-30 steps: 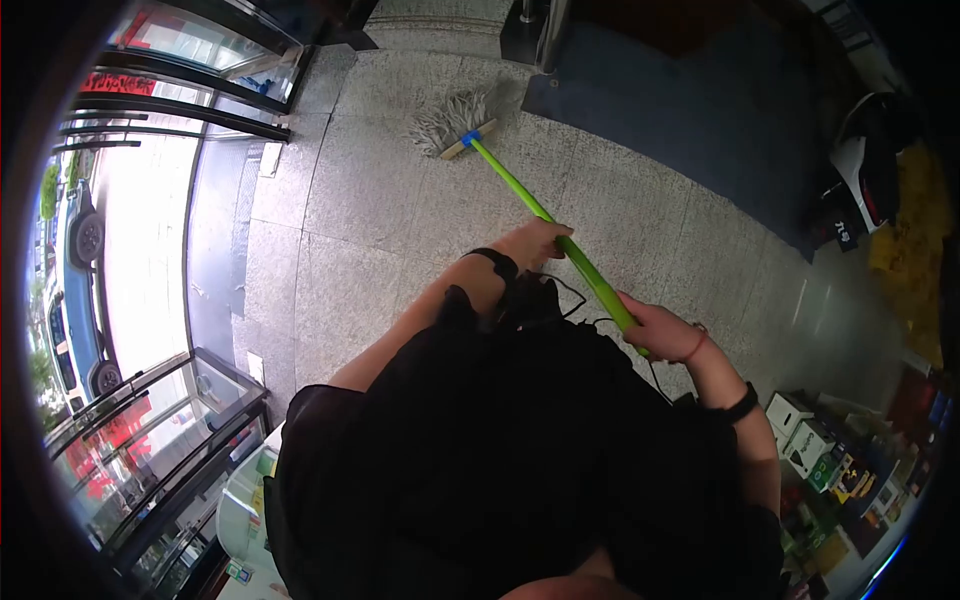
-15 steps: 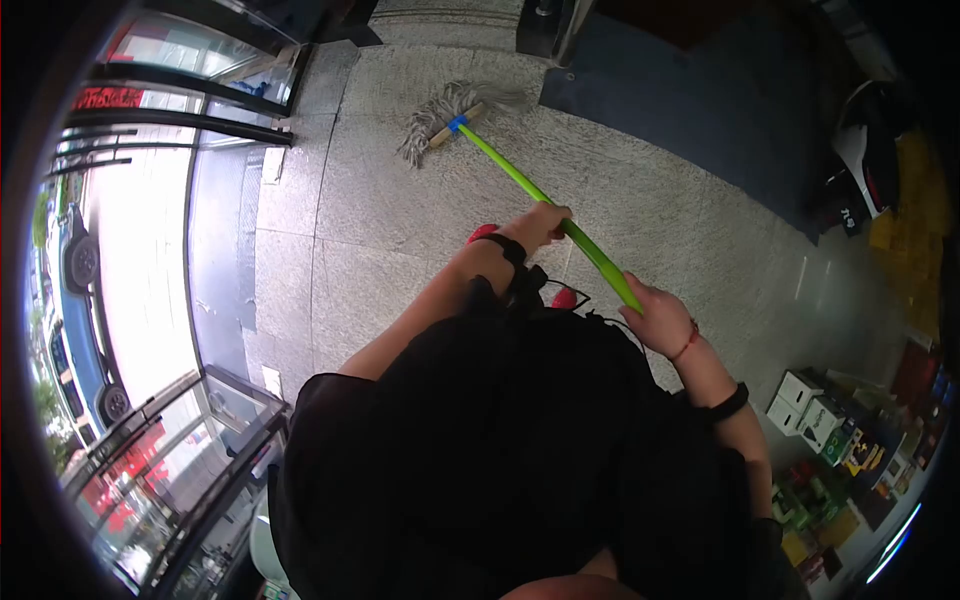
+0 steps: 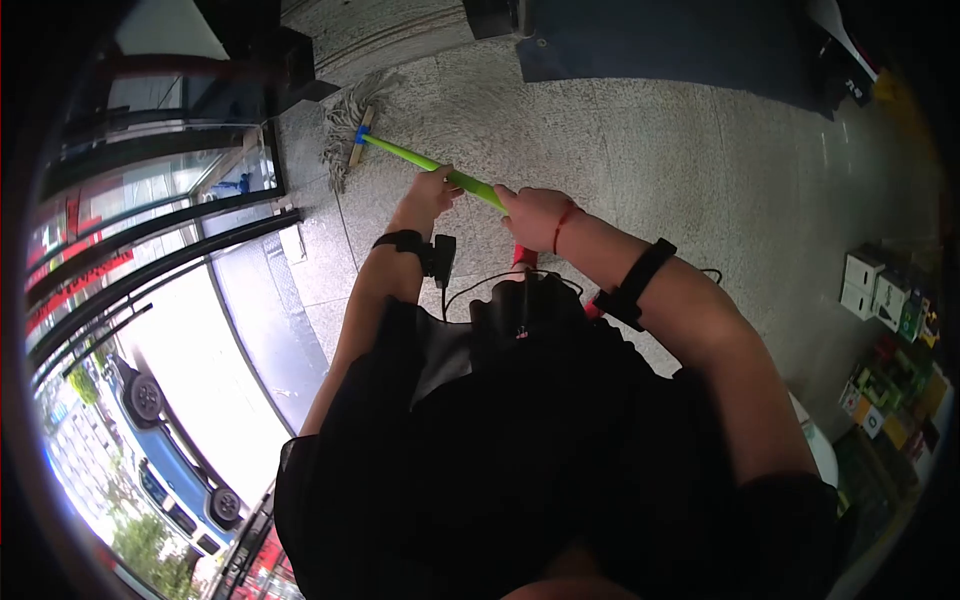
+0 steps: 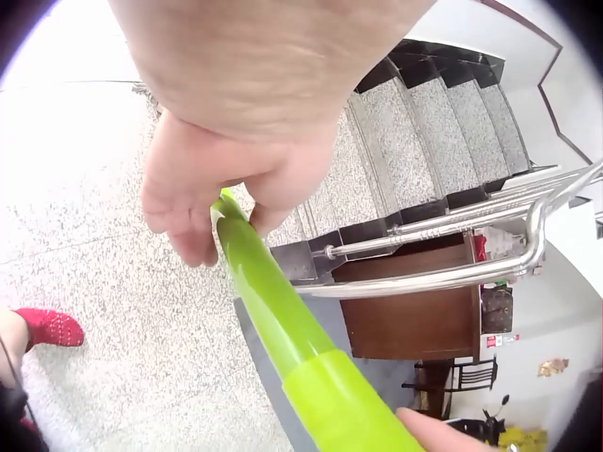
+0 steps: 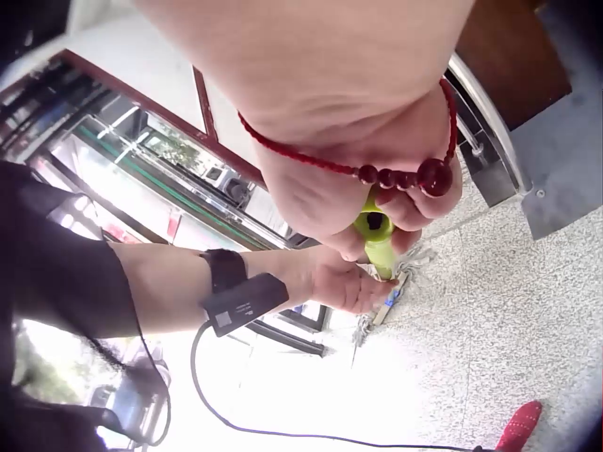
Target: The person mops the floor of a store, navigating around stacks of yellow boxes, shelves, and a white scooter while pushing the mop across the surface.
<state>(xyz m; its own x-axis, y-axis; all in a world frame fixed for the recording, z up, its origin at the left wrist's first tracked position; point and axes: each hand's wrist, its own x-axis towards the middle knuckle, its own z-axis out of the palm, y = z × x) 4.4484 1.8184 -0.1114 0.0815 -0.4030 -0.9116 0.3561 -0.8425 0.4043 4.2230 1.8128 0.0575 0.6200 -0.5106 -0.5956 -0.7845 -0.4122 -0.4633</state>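
A string mop with grey strands point(image 3: 340, 160) and a blue clamp point(image 3: 362, 134) lies head-down on the speckled floor, upper left in the head view. Its bright green handle point(image 3: 400, 153) slants back toward the person. My left hand point(image 3: 435, 190) grips the handle partway along, its fingers curled round the pole in the left wrist view. Higher up, my right hand point(image 3: 537, 215) holds the handle's top end. The right wrist view shows the hollow green end point(image 5: 374, 221) of the pole poking out of that fist.
Glass doors point(image 3: 150, 220) line the left side. A dark mat point(image 3: 670, 45) lies at the far side, and boxes point(image 3: 875, 285) stand at the right. Stairs point(image 4: 424, 132) with a metal railing point(image 4: 433, 278) appear in the left wrist view. Red shoes point(image 4: 52, 328) are near the person's feet.
The mop head has swept to the left across the floor, its strands trailing. Both hands have moved left with the handle, and the head view has turned. The grip stays on the pole.
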